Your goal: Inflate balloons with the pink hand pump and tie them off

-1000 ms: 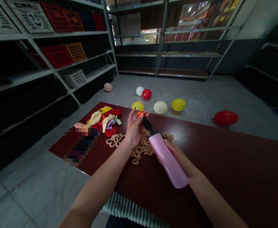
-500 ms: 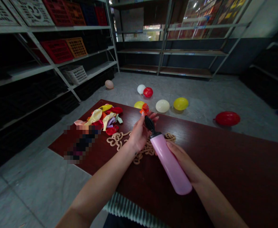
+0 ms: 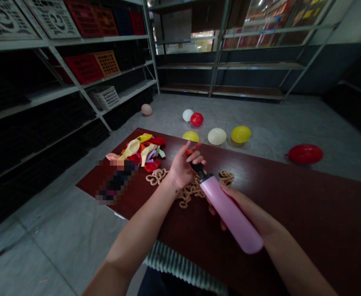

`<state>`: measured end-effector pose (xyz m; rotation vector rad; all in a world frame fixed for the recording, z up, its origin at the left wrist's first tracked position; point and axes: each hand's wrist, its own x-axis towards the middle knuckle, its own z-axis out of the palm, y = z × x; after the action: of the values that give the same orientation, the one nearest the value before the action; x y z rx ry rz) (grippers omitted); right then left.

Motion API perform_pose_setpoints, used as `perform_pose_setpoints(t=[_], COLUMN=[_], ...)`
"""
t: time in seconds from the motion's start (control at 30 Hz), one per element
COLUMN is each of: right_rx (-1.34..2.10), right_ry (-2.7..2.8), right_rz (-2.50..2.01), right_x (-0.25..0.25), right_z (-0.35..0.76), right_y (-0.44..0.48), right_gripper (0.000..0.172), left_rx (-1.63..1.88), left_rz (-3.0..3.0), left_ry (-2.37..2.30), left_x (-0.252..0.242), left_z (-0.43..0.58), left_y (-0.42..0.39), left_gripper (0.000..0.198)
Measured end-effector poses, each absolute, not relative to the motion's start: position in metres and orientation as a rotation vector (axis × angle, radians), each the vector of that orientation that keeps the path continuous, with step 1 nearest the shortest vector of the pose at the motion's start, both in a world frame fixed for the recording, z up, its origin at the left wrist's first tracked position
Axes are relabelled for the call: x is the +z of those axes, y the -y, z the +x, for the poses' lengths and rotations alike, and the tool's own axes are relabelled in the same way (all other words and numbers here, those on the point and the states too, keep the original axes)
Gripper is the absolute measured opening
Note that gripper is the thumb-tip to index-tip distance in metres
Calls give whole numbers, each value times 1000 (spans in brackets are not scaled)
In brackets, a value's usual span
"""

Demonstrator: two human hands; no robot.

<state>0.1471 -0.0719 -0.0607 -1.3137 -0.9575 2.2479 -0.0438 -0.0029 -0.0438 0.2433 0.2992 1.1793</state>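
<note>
Light: dim interior; brightest at the far windows (image 3: 199, 39), mildly blown out. Floor (image 3: 276, 119): even grey, soft shadows under the balloons (image 3: 241, 134). Left shelving (image 3: 38, 98): lower bays almost black. Table (image 3: 306, 197): dark, faint sheen. Pink pump (image 3: 230, 213): soft highlight along its length. Edges: strong wide-angle bowing, slight softness near. Pixelated patch (image 3: 114, 185) at table's left.

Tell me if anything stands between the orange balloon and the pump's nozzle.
Nothing visible does. The left hand pinches the orange balloon right at the black nozzle of the pink pump, which the right hand holds. Its fingers hide whether the neck is on.
</note>
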Motion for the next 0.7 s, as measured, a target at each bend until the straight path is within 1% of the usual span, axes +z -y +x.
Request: perform_pose_setpoints(t=[0.1,0.2,0.27,0.37,0.43,0.57,0.63,0.7], right_rx=[2328,2333,2364,2400,2360,2108,1880,1572], right_ry=[1065,1175,1204,1216,1263,1515,1722,1911], right_rz=[-1228,-980,-838,-814,-884,-1112,-1240,-1306], right_x=[-60,-64,-69,-73,-71,-60,-54,-48], right_z=[146,145,143,139,138,144,150,155], right_y=[75,77,77,77,77,76,74,71], right_gripper=[56,53,56,66,69,73,74,72], left_rx=[1160,1230,1296,1356,1384,1576,1672,1716], left_rz=[220,213,209,236,265,239,193,174], left_ry=[-304,-371,-432,-476,-471,-559,-626,-655], left_x=[-40,-38,-36,-33,-32,-27,-22,-15], left_z=[-48,-55,-60,-68,-72,-78,-80,-84], left_y=[5,5,4,2,0,-4,-6,-9], left_gripper=[40,42,44,39,32,20,20,25])
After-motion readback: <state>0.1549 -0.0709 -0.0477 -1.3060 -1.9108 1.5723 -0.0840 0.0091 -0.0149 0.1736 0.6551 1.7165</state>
